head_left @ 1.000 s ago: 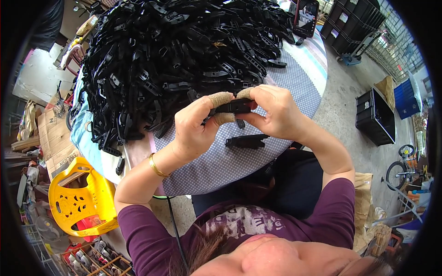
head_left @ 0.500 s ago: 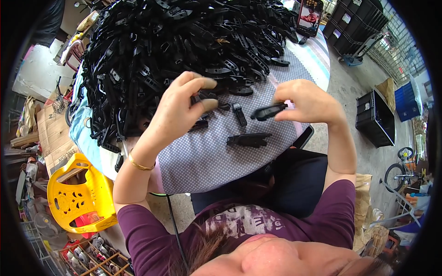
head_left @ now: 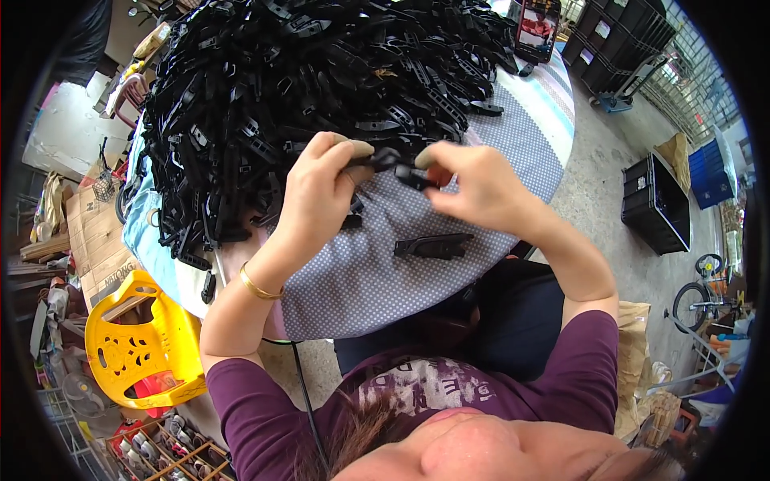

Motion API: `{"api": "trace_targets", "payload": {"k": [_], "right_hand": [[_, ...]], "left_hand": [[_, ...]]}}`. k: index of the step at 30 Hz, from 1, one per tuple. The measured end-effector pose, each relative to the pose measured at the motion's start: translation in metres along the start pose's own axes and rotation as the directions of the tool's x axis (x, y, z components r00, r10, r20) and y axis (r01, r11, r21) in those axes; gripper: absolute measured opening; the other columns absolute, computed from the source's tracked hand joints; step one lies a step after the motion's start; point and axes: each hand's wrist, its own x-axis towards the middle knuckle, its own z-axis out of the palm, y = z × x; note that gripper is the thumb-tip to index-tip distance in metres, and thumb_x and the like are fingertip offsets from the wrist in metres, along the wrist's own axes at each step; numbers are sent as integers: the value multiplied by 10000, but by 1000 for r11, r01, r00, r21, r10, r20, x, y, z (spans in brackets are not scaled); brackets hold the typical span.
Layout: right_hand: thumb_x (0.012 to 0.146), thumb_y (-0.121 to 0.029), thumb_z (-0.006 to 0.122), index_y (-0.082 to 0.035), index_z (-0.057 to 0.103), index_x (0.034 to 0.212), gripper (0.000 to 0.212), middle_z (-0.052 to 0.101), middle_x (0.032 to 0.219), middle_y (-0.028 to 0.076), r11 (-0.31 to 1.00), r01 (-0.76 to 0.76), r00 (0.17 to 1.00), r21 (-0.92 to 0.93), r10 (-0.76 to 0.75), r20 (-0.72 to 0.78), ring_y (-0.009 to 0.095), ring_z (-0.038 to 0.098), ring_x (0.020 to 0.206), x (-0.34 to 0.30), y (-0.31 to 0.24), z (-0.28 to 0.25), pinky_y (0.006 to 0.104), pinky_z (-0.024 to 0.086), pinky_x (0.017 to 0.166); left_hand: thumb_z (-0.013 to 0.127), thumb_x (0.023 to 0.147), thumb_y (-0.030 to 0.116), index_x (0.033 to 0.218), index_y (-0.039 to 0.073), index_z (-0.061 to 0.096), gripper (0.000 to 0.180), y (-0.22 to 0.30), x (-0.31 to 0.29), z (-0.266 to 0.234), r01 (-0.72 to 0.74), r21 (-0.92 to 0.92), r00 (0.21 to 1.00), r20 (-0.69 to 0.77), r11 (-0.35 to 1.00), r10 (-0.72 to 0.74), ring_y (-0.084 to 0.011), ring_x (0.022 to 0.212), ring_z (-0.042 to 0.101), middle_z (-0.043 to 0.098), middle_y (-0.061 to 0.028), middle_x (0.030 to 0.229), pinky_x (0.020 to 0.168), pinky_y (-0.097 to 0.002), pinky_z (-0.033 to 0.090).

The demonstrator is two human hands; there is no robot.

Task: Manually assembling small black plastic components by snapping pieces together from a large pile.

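Observation:
Above the near side of the pile, my left hand (head_left: 317, 180) is closed in a pinch on a slim black plastic strap (head_left: 383, 159). My right hand (head_left: 481, 184) pinches a small black buckle-like piece (head_left: 413, 177) close against the strap's end; whether the two are joined I cannot tell. Tan covers show on some fingertips. On the dotted cloth nearer to me lies a flat black plastic piece (head_left: 433, 246). Another dark piece (head_left: 351, 220) rests below my left hand, partly hidden. Beyond my hands rises a big heap of black plastic straps and buckles (head_left: 321, 88).
The round table wears a grey dotted cloth (head_left: 345, 297). A phone (head_left: 537, 30) stands at its far right edge. To the left is a yellow plastic chair (head_left: 144, 345). Black crates (head_left: 658, 200) and a blue bin (head_left: 711, 176) stand on the floor at right.
My right hand has moved left, bringing its fingers up against the strap in my left hand. The small black piece that lay between my hands no longer shows on the cloth.

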Motion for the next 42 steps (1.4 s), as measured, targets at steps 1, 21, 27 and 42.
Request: {"api": "trace_targets", "payload": {"k": [1,21,27,42], "right_hand": [[738,-60,664,10,623,983,258,666,882,123,990,11,997,137,0,-79,186,660,790,1,2,-3,282,519,656],[690,-5,686,-2,658,937,248,575,897,88,849,450,818,-278,-516,-252,238,599,780,-1,-6,19,320,501,658],[665,-119,746,5,613,1036,413,624,1013,159,929,355,878,-105,-370,-304,295,624,838,7,1,14,361,502,702],[703,-173,725,-32,648,848,216,616,732,97,957,262,964,-127,-265,-9,286,604,676,0,8,2,341,472,604]], "left_hand": [[627,813,-23,1052,13,627,242,-3,-1,0,86,-150,996,28,985,-83,-123,809,608,606,-54,937,727,-259,501],[605,835,-35,1227,-53,532,400,19,-11,11,411,-602,912,286,685,-295,-121,958,604,640,-95,1078,854,-243,493],[673,789,-14,1170,-33,572,394,22,-11,9,58,-290,996,79,955,-36,-155,882,664,672,-174,990,744,-260,528],[821,563,89,1226,39,535,724,28,-2,-35,-34,-21,943,331,999,40,-203,970,560,532,-83,1127,812,-299,490]]}}
